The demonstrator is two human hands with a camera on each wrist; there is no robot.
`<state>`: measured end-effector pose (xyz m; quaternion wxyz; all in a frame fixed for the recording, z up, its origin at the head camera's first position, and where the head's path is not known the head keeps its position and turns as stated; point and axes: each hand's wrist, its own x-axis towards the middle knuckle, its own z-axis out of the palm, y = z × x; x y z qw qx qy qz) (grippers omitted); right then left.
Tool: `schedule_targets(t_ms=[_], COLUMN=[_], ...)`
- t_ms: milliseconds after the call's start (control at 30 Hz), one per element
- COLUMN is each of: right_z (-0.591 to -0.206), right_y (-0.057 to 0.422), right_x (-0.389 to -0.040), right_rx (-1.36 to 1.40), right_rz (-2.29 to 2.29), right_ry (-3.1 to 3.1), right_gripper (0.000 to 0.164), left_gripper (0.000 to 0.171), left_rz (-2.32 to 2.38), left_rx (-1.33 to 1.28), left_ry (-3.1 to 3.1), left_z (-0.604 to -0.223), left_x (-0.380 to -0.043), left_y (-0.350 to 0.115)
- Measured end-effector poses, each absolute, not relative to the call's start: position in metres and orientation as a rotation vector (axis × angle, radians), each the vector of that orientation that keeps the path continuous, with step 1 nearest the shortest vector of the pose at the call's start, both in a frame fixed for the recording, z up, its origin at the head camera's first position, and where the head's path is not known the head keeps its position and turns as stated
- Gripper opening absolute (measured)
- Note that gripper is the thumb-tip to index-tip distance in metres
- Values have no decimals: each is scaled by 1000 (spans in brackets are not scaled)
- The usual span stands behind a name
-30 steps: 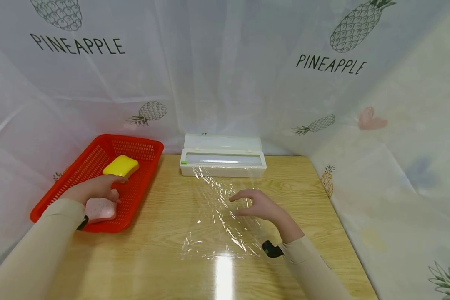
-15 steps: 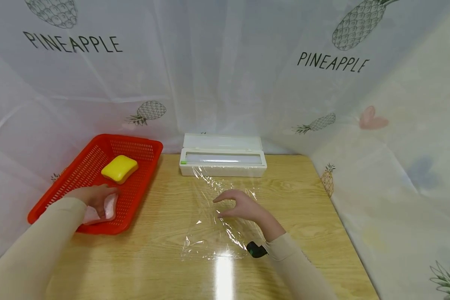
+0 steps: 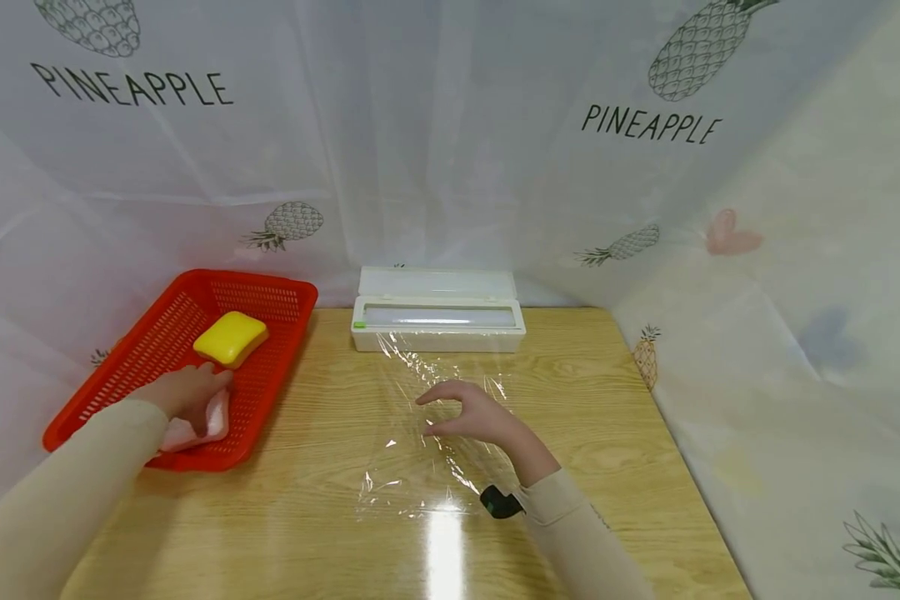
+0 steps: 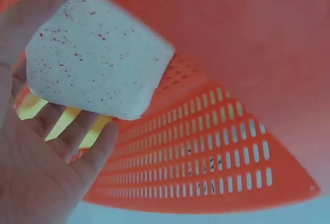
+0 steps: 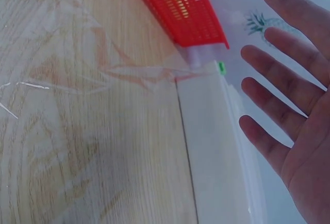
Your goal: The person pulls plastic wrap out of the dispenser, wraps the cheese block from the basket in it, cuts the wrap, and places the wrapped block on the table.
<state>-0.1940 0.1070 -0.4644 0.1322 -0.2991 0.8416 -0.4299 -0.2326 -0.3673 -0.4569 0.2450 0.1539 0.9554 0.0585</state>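
Inside the red plastic basket (image 3: 264, 408), my left hand (image 3: 180, 392) grips a pale pink bar of soap (image 3: 213, 419) with red specks. The left wrist view shows the thumb on one side of this speckled bar (image 4: 98, 54) and the fingers partly behind it. A yellow bar of soap (image 3: 230, 338) lies farther back in the basket. My right hand (image 3: 478, 413) hovers over a sheet of cling film (image 3: 397, 462), fingers apart and holding nothing. That sheet comes out of the front of a white cling film dispenser (image 3: 438, 341), whose lid stands up.
The wooden table (image 3: 592, 400) carries everything. At its back and right side hangs a pale curtain (image 3: 435, 167) printed with pineapples. A green slider (image 3: 359, 324) sits at the dispenser's left end. Light glares off the table near the front.
My left hand has lowered from above the pink soap and taken hold of it. The right hand has shifted left over the film. The whole view has moved slightly.
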Motion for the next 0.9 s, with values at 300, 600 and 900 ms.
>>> schedule_targets(t_ms=[300, 600, 900], right_z=[-471, -480, -480], right_y=[110, 122, 146], right_x=[-182, -154, -129], right_rx=[-839, -760, -673], right_rz=[-1334, -1416, -1752], right_ry=[2442, 2440, 2423], right_gripper=[42, 42, 39], left_gripper=[79, 83, 76], left_rz=[298, 365, 625], left_rx=[494, 662, 815], left_ry=[2743, 2944, 3023], left_z=[-428, -387, -387], left_x=[-232, -208, -162], left_y=[-367, -322, -245])
